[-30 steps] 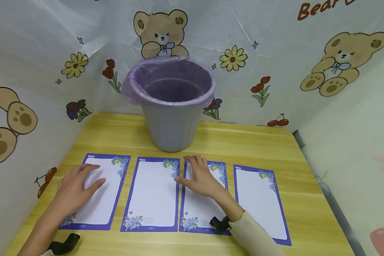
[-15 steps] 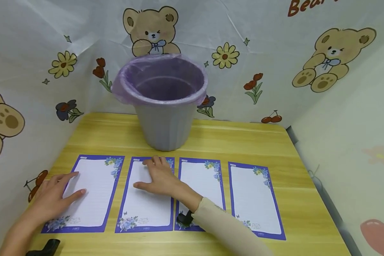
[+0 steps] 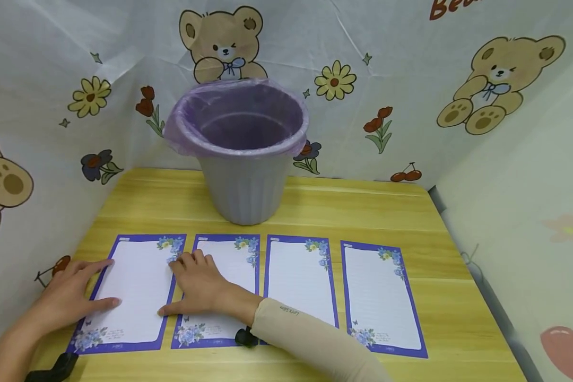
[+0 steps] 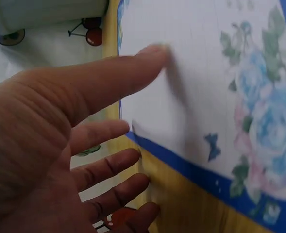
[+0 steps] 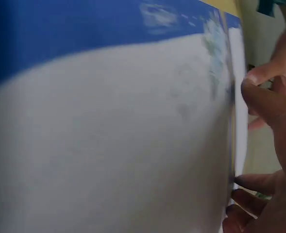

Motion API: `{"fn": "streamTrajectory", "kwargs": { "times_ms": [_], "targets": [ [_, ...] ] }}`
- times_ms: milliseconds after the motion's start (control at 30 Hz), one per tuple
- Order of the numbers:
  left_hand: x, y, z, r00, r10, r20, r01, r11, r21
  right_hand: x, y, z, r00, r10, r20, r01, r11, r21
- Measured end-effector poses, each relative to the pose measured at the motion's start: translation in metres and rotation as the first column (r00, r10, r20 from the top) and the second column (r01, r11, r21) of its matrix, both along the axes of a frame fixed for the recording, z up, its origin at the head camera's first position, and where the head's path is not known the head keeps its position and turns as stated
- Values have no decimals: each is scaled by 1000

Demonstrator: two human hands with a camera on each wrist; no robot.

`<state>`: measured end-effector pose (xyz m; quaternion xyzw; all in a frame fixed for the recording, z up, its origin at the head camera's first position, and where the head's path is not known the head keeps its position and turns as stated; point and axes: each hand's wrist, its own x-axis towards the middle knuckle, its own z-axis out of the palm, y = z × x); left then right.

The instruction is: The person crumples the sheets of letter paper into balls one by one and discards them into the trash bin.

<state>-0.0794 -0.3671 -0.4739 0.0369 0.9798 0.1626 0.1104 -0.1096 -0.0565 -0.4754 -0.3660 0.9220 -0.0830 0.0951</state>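
Observation:
Four sheets is more than I number, so several purple-bordered, blue-flowered sheets of writing paper lie in a row. My left hand (image 3: 71, 297) is at the left edge of the leftmost sheet (image 3: 138, 286), thumb over the paper and fingers extended along its border. In the left wrist view the thumb (image 4: 118, 80) stands apart from the spread fingers. My right hand (image 3: 200, 284) reaches across the second sheet (image 3: 222, 257), its thumb and fingertips at the leftmost sheet's right edge. The right wrist view shows this hand (image 5: 274, 126) beside the paper, with neither hand pinching it.
A grey bin (image 3: 248, 185) with a purple liner stands behind the sheets on the yellow wooden table (image 3: 363, 207). The third sheet (image 3: 298, 276) and fourth sheet (image 3: 379, 297) lie to the right. Bear-printed cloth (image 3: 277, 32) hangs behind and at the sides.
My right hand has swept left from the third sheet, across the second, to the leftmost one. My left hand has moved to that sheet's left edge, and the sheet has shifted slightly nearer.

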Motion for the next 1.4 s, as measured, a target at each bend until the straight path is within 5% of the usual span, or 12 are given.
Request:
{"fn": "streamTrajectory", "kwargs": {
  "times_ms": [200, 800, 1200, 1400],
  "targets": [
    [-1, -6, 0, 999, -45, 13, 45, 999, 2, 10, 0, -7, 998, -30, -49, 32, 999, 31],
    [-2, -3, 3, 997, 62, 50, -66, 994, 86, -5, -12, -10, 998, -46, -48, 38, 988, -152],
    [9, -7, -4, 997, -81, 17, 77, 984, 162, -15, -12, -10, 998, 55, -19, -58, 958, -279],
    [12, -4, -2, 997, -53, 59, 45, 992, 119, -15, -10, -9, 997, 64, -38, -73, 940, -332]
  ]
}}
